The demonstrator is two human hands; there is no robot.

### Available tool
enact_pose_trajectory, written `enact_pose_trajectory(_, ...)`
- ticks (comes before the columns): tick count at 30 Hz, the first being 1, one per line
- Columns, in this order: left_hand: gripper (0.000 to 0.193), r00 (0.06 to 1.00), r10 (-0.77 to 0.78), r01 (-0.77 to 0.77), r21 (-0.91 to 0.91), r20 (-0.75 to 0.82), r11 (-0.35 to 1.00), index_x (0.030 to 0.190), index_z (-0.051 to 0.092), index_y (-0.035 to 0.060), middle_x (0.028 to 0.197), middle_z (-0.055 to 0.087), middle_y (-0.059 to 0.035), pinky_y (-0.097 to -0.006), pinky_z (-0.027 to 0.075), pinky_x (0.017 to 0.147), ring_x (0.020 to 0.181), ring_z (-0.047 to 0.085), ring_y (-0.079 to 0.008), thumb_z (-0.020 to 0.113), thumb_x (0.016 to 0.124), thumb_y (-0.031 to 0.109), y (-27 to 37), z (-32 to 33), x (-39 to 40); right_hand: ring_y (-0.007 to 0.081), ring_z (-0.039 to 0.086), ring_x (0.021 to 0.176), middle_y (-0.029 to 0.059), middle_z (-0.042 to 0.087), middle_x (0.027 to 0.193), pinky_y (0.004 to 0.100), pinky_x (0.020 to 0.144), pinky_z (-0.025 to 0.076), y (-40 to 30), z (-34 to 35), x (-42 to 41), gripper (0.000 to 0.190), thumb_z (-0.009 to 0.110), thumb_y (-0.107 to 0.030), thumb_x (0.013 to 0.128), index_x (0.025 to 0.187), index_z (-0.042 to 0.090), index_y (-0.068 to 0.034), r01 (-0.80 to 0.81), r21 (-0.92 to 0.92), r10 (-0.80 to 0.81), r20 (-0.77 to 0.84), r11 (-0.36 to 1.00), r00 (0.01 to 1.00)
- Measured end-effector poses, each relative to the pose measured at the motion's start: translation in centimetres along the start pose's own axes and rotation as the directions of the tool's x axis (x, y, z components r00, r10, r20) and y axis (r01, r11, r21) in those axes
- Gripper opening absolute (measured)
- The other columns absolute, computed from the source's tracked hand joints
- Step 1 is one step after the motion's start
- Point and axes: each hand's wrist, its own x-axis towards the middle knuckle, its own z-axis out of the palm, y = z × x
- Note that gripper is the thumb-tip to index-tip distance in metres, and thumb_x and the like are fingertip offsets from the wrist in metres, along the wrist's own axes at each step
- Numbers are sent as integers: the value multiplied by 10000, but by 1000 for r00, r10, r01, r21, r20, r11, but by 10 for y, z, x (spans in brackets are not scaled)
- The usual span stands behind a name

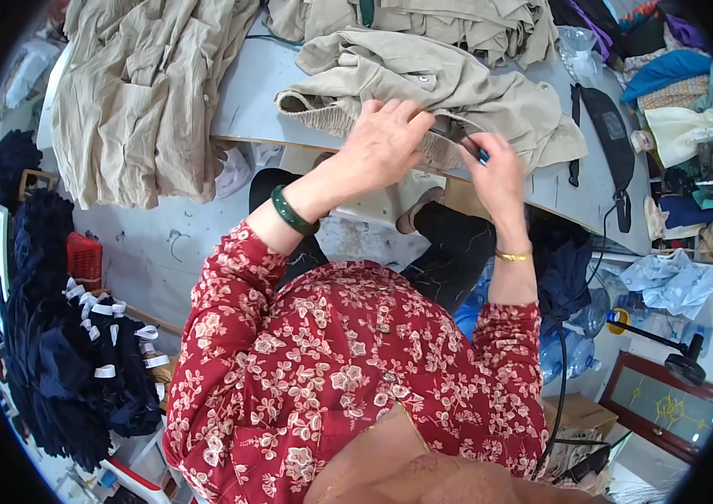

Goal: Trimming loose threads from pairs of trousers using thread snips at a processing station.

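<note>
A beige cloth garment (pixel 394 75) with a gathered elastic edge and metal snaps lies across the front of the pale worktable (pixel 249 94). My left hand (pixel 388 135), above a green bangle, grips the garment's elastic edge. To its right, my right hand (pixel 492 160) is closed around a small tool (pixel 475 151) with dark and blue parts, its tip at the opening of the edge. Most of the tool is hidden by the fingers, so its kind cannot be told.
Beige garments (pixel 136 101) hang over the table's front left, and more beige cloth (pixel 463 25) is heaped behind. A black strapped pouch (pixel 608 138) lies at the right. Dark blue garments (pixel 48 353) are piled at the far left near a red basket (pixel 84 259).
</note>
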Motion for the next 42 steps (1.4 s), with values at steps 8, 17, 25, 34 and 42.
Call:
enact_pose_trajectory(8,149,981,99,-136,226,167,965,808,543,100,781,467,-26,-340,359,765,806,481,-189,562,666,143,23,4,-62,124,465,618,20,515,685,247,578,381,13,13,-65,156,646,-127,808,780,548,-8,-237,399,192,151,886,970)
enact_pose_trajectory(17,115,973,-20,-14,143,230,990,791,562,81,862,522,-40,-372,354,817,911,495,-204,607,695,126,19,14,-75,130,445,564,56,507,668,264,494,315,-5,1,-96,252,605,-215,842,684,525,-37,-429,903,-445,387,9,807)
enact_pose_trajectory(25,132,999,12,-12,-6,53,1000,820,571,78,883,558,-51,-350,373,759,872,525,-215,626,701,98,23,17,-61,252,588,710,105,622,810,334,667,462,-10,27,-40,211,648,-125,796,973,590,-26,-86,-65,81,-83,994,993)
enact_pose_trajectory(34,173,973,-212,217,53,-91,975,881,576,70,918,559,-72,-367,372,799,899,535,-254,643,724,96,-8,6,-45,56,452,659,-24,555,719,221,607,398,22,33,-31,147,615,-167,866,858,579,-24,-256,451,318,-65,855,946)
enact_pose_trajectory(42,214,557,-525,747,-665,643,-22,789,603,7,737,599,-44,-245,431,565,617,531,-115,593,868,206,46,37,3,105,497,650,26,558,707,253,614,423,1,27,-44,127,650,-108,816,853,571,-16,-155,268,192,-118,951,974)
